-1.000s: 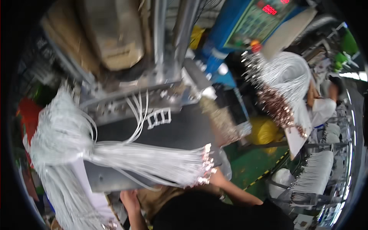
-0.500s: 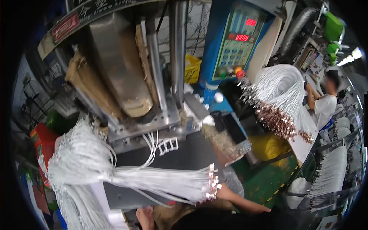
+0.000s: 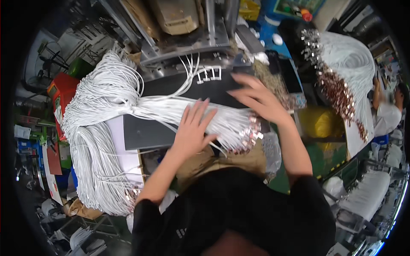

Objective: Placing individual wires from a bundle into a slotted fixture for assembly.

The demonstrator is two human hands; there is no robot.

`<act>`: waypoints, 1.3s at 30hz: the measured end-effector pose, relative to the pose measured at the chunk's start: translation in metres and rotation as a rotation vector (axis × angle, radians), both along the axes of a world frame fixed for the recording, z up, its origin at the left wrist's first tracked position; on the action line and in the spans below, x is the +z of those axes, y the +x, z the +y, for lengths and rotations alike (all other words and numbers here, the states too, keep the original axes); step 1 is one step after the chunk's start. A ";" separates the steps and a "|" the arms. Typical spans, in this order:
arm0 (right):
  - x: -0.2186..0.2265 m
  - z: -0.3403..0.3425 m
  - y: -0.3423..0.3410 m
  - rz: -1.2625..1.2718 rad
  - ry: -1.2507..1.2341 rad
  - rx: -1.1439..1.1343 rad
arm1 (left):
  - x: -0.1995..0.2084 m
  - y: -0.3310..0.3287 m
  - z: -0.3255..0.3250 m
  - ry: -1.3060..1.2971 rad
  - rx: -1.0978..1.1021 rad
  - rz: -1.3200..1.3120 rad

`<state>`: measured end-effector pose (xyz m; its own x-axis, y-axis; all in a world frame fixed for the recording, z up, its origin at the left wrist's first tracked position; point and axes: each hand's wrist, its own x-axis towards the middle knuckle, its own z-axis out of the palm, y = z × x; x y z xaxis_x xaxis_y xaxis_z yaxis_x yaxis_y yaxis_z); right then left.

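A bundle of white cables (image 3: 160, 106) stretches across a dark work surface (image 3: 139, 135), its shiny coppery ends (image 3: 252, 136) fanned out at the right. My left hand (image 3: 191, 133) lies on the bundle with fingers spread, gripping nothing. Just past the bundle's far side, my right hand (image 3: 260, 99) hovers, slightly blurred, with fingers stretched out and nothing visible in them. A few loose white wires (image 3: 188, 77) run toward the press base (image 3: 183, 51), beside a small white ladder-shaped plastic piece (image 3: 209, 74). Leftward, the bundle joins a large heap of white cables (image 3: 100, 91).
Metal columns (image 3: 209, 17) of the press rise at the back. A red box (image 3: 64, 91) stands left of the heap. At the right are a yellow bag (image 3: 318, 121), another coil of cables (image 3: 348, 53) with coppery ends, and a person (image 3: 388, 113) beyond it.
The view has tipped down toward my body. My left hand has come up from the table's near edge onto the bundle; my right hand has moved from behind the cable ends to their far side.
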<state>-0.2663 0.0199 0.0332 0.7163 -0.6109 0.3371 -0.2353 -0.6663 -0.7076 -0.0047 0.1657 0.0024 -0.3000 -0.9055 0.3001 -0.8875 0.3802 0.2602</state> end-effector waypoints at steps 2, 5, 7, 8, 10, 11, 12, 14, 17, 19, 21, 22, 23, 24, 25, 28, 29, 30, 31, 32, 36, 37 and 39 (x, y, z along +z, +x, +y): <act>-0.012 -0.018 0.062 0.140 -0.347 -0.076 | 0.002 -0.012 -0.036 0.021 -0.063 -0.097; -0.030 -0.038 0.084 0.303 -0.452 -0.091 | -0.004 -0.007 -0.058 0.112 -0.146 -0.036; -0.029 -0.042 0.047 -0.045 -0.096 0.219 | -0.004 0.018 -0.056 0.071 -0.205 -0.075; -0.029 -0.033 0.016 -0.135 0.136 0.188 | -0.001 0.036 -0.054 0.140 -0.136 -0.024; -0.023 -0.001 -0.076 -0.234 0.491 0.121 | 0.012 0.076 -0.055 0.181 -0.043 0.002; -0.022 0.016 -0.118 -0.216 0.649 0.051 | 0.019 0.092 -0.055 0.205 0.032 0.017; -0.027 0.031 -0.155 -0.261 0.790 -0.005 | 0.025 0.105 -0.058 0.199 -0.002 -0.001; -0.066 0.064 -0.207 -0.352 1.122 -0.173 | 0.037 0.121 -0.061 0.286 0.127 -0.174; -0.180 0.109 -0.247 -0.085 1.391 -0.486 | 0.046 0.125 -0.074 0.460 0.153 -0.187; -0.287 0.132 -0.251 -0.134 1.539 -0.527 | 0.046 0.124 -0.079 0.572 0.206 -0.204; -0.397 0.154 -0.247 -0.130 1.407 -0.911 | 0.043 0.129 -0.083 0.405 0.036 -0.226; -0.445 0.164 -0.244 -0.060 1.134 -1.174 | 0.041 0.135 -0.084 0.298 -0.075 -0.226; -0.484 0.173 -0.241 0.029 0.940 -1.417 | 0.041 0.144 -0.085 0.321 -0.052 -0.239; -0.510 0.183 -0.243 0.042 0.836 -1.346 | 0.041 0.153 -0.083 0.369 0.107 -0.062; -0.524 0.189 -0.239 0.089 0.803 -1.313 | 0.041 0.163 -0.082 0.410 0.267 0.115; -0.480 0.185 -0.235 0.244 0.811 -1.213 | 0.047 0.178 -0.069 0.440 0.454 0.335; -0.437 0.175 -0.234 0.204 0.958 -1.273 | 0.049 0.174 -0.062 0.440 0.485 0.376; -0.387 0.165 -0.224 -0.028 0.808 -1.276 | 0.053 0.166 -0.057 0.441 0.612 0.414; -0.331 0.152 -0.211 -0.298 0.643 -1.236 | 0.054 0.152 -0.051 0.429 0.444 0.296; -0.275 0.135 -0.191 -0.326 0.555 -1.253 | 0.052 0.130 -0.046 0.418 0.395 0.204; -0.075 0.083 -0.076 -0.262 0.044 -0.770 | 0.042 0.027 -0.074 0.505 0.046 0.129; -0.043 0.073 -0.037 -0.059 -0.179 -0.696 | 0.041 0.008 -0.083 0.400 -0.052 0.152; 0.010 0.051 0.020 0.035 -0.438 -0.432 | 0.046 -0.010 -0.096 0.364 -0.099 0.288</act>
